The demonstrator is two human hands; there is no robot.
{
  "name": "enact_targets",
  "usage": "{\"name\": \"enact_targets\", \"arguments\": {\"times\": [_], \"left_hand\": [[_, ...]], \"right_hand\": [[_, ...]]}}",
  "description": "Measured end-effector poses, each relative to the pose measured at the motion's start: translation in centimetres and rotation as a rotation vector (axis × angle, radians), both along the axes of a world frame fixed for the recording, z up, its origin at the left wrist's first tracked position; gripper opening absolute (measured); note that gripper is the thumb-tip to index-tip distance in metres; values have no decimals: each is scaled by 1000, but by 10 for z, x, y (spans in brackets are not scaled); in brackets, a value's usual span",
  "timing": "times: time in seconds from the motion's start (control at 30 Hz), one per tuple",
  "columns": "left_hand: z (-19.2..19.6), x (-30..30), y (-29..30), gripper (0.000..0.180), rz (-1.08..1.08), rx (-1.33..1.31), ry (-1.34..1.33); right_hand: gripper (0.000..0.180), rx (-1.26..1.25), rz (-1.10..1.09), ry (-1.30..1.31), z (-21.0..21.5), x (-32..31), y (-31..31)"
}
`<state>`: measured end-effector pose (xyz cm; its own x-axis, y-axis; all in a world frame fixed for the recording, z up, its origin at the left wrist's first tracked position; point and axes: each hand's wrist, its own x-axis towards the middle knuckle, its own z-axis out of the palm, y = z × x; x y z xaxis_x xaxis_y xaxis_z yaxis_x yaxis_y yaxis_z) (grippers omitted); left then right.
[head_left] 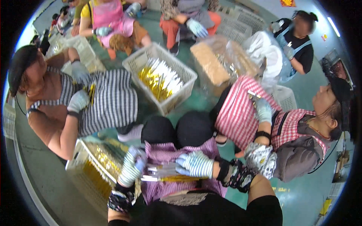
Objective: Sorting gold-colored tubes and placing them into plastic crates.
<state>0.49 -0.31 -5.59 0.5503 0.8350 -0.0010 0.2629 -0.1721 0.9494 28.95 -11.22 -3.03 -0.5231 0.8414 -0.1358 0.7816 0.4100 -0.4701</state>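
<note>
Across my lap, over a purple checked apron (156,150), lies a bundle of long thin silver and gold strips (161,174); their exact kind is too blurred to make out. My left hand (132,165), in a striped glove with bluish fingertips, is closed around the bundle's left end. At the other end my right hand (195,164), gloved the same way, grips the strips from above with its fingers together. Both wrists wear dark patterned sleeve covers. Left of my knees, a white basket (77,153) is filled with similar gold strips.
Ahead of my knees stands a white crate (161,107) with loose silver and gold strips. Beyond it, to the right, are a cardboard box (211,64) and clear plastic bags. Seated co-workers in aprons flank me closely on both sides; the left one (107,98) handles gold strips. Others sit farther back.
</note>
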Motion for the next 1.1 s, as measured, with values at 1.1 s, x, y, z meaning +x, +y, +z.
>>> {"name": "enact_targets", "arguments": {"times": [1.1], "left_hand": [[45,72,-22,20,-360,502,115]], "right_hand": [[29,185,-333,-58,-1,41,15]]}}
